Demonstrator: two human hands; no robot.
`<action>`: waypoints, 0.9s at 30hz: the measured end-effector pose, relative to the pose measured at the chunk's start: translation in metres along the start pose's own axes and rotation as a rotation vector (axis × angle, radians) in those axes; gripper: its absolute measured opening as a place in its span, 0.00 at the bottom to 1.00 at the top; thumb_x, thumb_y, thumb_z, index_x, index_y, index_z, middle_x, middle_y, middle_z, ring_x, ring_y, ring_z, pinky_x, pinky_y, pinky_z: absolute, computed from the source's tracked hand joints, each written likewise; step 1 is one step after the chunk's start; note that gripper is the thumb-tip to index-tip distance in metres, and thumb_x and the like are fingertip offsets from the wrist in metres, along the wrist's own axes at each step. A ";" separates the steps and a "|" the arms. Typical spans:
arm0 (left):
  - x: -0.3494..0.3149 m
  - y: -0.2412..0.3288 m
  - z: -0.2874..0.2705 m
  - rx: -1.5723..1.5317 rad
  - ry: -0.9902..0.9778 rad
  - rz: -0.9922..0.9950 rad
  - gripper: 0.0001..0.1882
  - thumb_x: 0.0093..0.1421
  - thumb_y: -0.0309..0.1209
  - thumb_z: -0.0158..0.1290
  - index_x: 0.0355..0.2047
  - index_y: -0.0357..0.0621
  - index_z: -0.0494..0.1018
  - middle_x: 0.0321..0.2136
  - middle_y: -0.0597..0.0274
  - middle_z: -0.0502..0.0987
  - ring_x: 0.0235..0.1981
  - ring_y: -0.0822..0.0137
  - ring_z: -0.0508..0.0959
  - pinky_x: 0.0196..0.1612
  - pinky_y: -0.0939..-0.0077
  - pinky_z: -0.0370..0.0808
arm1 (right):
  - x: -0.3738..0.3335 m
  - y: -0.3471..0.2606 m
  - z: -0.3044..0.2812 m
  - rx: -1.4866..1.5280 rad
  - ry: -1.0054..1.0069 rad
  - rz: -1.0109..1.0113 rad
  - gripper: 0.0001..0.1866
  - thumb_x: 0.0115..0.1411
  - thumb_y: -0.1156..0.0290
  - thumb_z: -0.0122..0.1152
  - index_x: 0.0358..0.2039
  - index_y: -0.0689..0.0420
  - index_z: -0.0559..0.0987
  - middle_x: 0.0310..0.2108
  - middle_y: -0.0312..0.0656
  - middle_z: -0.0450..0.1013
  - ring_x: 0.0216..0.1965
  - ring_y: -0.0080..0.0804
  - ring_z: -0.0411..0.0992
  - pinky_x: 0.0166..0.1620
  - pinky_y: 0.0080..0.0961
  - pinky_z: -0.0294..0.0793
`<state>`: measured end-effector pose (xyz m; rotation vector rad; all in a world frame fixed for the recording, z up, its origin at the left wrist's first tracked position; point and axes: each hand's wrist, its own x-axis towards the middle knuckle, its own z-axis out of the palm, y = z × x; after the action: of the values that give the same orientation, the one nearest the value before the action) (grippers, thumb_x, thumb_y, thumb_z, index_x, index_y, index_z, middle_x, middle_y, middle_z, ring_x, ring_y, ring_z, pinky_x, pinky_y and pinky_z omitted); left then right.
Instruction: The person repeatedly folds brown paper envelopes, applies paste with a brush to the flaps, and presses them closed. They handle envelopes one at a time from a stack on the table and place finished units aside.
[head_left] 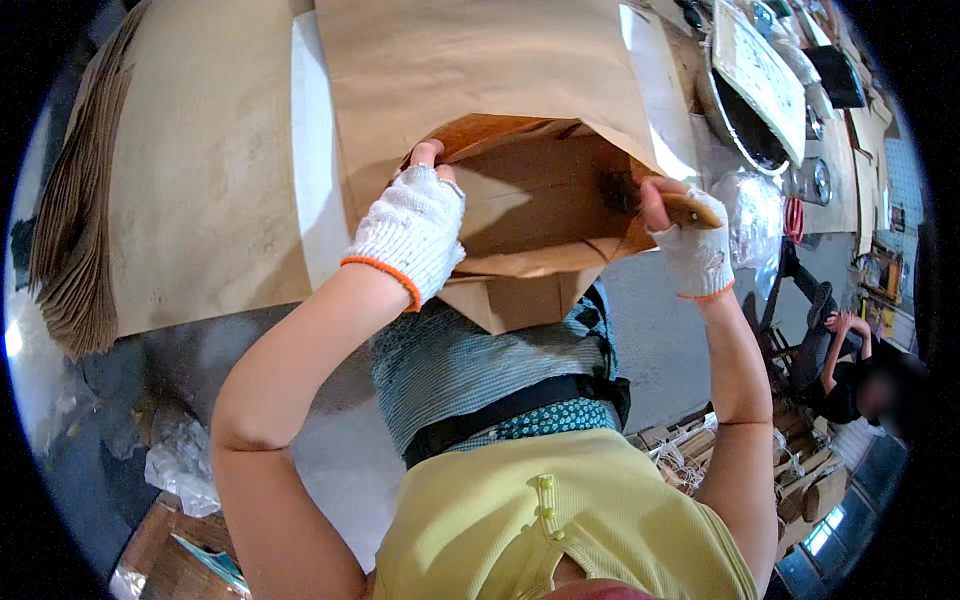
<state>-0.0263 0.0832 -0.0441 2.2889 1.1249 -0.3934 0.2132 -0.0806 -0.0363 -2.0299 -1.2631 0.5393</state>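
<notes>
A large brown paper bag [490, 60] lies on the work surface in front of me, its mouth gaping toward my body. My left hand [412, 220], in a white fingerless glove with an orange cuff, grips the left edge of the opening; some of its fingers are hidden behind the paper. At the right side of the mouth, my right hand [690, 235], gloved the same way, holds a brush [690, 208] by its wooden handle. The dark brush head is just inside the opening. A folded flap [515, 300] of the bag hangs over the near edge, toward my lap.
To the left lies a stack of brown paper [85, 200] with fanned edges. On the right stand a round metal basin [712, 100] with a framed board [765, 75] across it, and clear plastic [748, 210]. Another person [845, 350] sits farther right. Tied bundles [800, 470] lie below.
</notes>
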 end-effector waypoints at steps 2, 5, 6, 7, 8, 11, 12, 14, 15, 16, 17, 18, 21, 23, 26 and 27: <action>0.000 0.002 0.002 0.100 0.036 0.121 0.23 0.57 0.31 0.54 0.51 0.33 0.65 0.58 0.43 0.62 0.55 0.47 0.69 0.57 0.60 0.70 | 0.001 -0.008 -0.013 0.097 -0.045 0.137 0.11 0.62 0.65 0.59 0.37 0.58 0.83 0.23 0.32 0.75 0.23 0.17 0.69 0.26 0.16 0.68; -0.010 -0.004 -0.002 0.251 0.140 0.417 0.19 0.56 0.30 0.54 0.46 0.32 0.69 0.52 0.45 0.67 0.55 0.52 0.69 0.57 0.64 0.70 | 0.023 -0.025 -0.041 0.234 -0.058 0.246 0.14 0.63 0.58 0.57 0.38 0.56 0.82 0.26 0.33 0.77 0.24 0.17 0.70 0.25 0.14 0.66; -0.010 -0.006 -0.005 0.240 0.061 0.427 0.19 0.55 0.30 0.54 0.45 0.32 0.69 0.51 0.46 0.67 0.53 0.52 0.70 0.57 0.64 0.70 | 0.031 -0.032 -0.052 0.275 -0.057 0.151 0.14 0.63 0.60 0.57 0.38 0.56 0.82 0.27 0.33 0.77 0.26 0.16 0.71 0.27 0.14 0.68; -0.009 -0.007 -0.011 0.236 -0.019 0.436 0.19 0.55 0.29 0.54 0.45 0.32 0.69 0.50 0.46 0.68 0.52 0.52 0.70 0.57 0.63 0.70 | 0.039 -0.032 -0.046 0.296 -0.088 0.088 0.13 0.62 0.60 0.58 0.38 0.56 0.82 0.27 0.33 0.77 0.27 0.16 0.71 0.28 0.14 0.69; -0.008 -0.008 -0.016 0.232 -0.098 0.443 0.19 0.54 0.29 0.53 0.45 0.32 0.69 0.49 0.47 0.68 0.51 0.52 0.71 0.57 0.63 0.70 | 0.046 -0.034 -0.038 0.318 -0.118 0.024 0.12 0.61 0.61 0.59 0.37 0.56 0.83 0.28 0.34 0.77 0.28 0.16 0.71 0.30 0.13 0.70; -0.003 0.001 -0.030 0.130 -0.127 0.268 0.25 0.49 0.35 0.60 0.45 0.37 0.67 0.44 0.44 0.72 0.46 0.44 0.74 0.49 0.55 0.73 | 0.046 -0.047 0.011 0.406 -0.358 0.061 0.11 0.53 0.63 0.64 0.34 0.56 0.83 0.28 0.35 0.78 0.30 0.20 0.73 0.35 0.19 0.73; -0.003 0.004 -0.034 0.101 -0.136 0.206 0.26 0.48 0.36 0.61 0.45 0.38 0.66 0.43 0.43 0.73 0.45 0.43 0.75 0.48 0.54 0.74 | 0.045 -0.054 0.024 0.288 -0.352 0.015 0.11 0.51 0.63 0.65 0.32 0.56 0.84 0.25 0.34 0.77 0.29 0.21 0.73 0.35 0.21 0.73; 0.000 -0.001 -0.031 0.059 -0.131 0.219 0.28 0.47 0.39 0.62 0.45 0.39 0.65 0.41 0.41 0.74 0.43 0.41 0.76 0.46 0.54 0.74 | 0.042 -0.036 0.039 0.141 -0.274 -0.160 0.09 0.50 0.67 0.65 0.31 0.56 0.84 0.22 0.33 0.76 0.27 0.19 0.73 0.33 0.18 0.72; -0.001 -0.001 -0.032 0.067 -0.137 0.217 0.29 0.47 0.40 0.61 0.45 0.38 0.66 0.40 0.40 0.74 0.43 0.41 0.76 0.46 0.54 0.74 | 0.041 -0.030 0.036 0.308 -0.288 0.008 0.08 0.50 0.69 0.65 0.31 0.57 0.83 0.22 0.33 0.76 0.27 0.18 0.73 0.33 0.17 0.72; 0.000 0.001 -0.032 0.074 -0.141 0.225 0.29 0.48 0.42 0.61 0.45 0.37 0.66 0.40 0.40 0.74 0.43 0.42 0.76 0.46 0.55 0.75 | 0.038 -0.017 0.029 0.443 -0.252 0.063 0.07 0.50 0.71 0.65 0.31 0.58 0.83 0.22 0.33 0.76 0.27 0.18 0.73 0.32 0.17 0.72; 0.003 0.005 -0.033 0.120 -0.141 0.231 0.27 0.49 0.42 0.60 0.43 0.36 0.68 0.39 0.39 0.75 0.42 0.41 0.76 0.46 0.55 0.75 | 0.034 -0.005 0.023 0.582 -0.210 0.113 0.06 0.50 0.73 0.65 0.30 0.59 0.82 0.22 0.33 0.76 0.27 0.17 0.73 0.32 0.17 0.72; 0.008 0.013 -0.033 0.165 -0.146 0.240 0.26 0.49 0.43 0.58 0.42 0.35 0.69 0.39 0.39 0.75 0.42 0.41 0.77 0.46 0.55 0.75 | 0.030 0.006 0.020 0.469 -0.109 0.044 0.07 0.51 0.72 0.65 0.31 0.59 0.81 0.22 0.33 0.76 0.26 0.17 0.73 0.32 0.16 0.72; 0.029 0.033 -0.031 0.253 -0.109 0.277 0.19 0.52 0.39 0.50 0.34 0.32 0.75 0.36 0.37 0.77 0.39 0.43 0.78 0.46 0.56 0.75 | 0.021 -0.008 0.007 0.026 0.100 -0.087 0.07 0.55 0.70 0.63 0.32 0.60 0.81 0.25 0.33 0.77 0.27 0.18 0.73 0.32 0.15 0.72; 0.051 0.027 -0.017 0.249 -0.028 0.257 0.17 0.53 0.35 0.48 0.33 0.32 0.76 0.35 0.37 0.77 0.39 0.43 0.78 0.46 0.56 0.75 | 0.014 -0.017 0.009 0.181 0.180 0.057 0.09 0.56 0.67 0.62 0.32 0.59 0.81 0.26 0.33 0.77 0.27 0.19 0.73 0.31 0.16 0.73; 0.062 0.026 -0.021 0.239 -0.068 0.219 0.16 0.53 0.35 0.48 0.33 0.33 0.76 0.35 0.38 0.77 0.40 0.43 0.78 0.47 0.56 0.74 | 0.004 -0.022 0.031 0.594 0.096 0.243 0.14 0.60 0.58 0.60 0.35 0.57 0.81 0.27 0.34 0.77 0.24 0.18 0.72 0.27 0.17 0.74; 0.066 0.021 -0.018 0.225 -0.051 0.214 0.16 0.53 0.35 0.47 0.34 0.34 0.76 0.35 0.38 0.77 0.40 0.44 0.77 0.47 0.57 0.73 | 0.001 -0.036 0.039 0.579 -0.053 0.422 0.14 0.60 0.58 0.60 0.36 0.57 0.80 0.25 0.34 0.76 0.22 0.18 0.72 0.25 0.17 0.73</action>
<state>0.0304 0.1252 -0.0542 2.5482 0.8349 -0.5128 0.1662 -0.0558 -0.0362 -1.7754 -0.5923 1.0270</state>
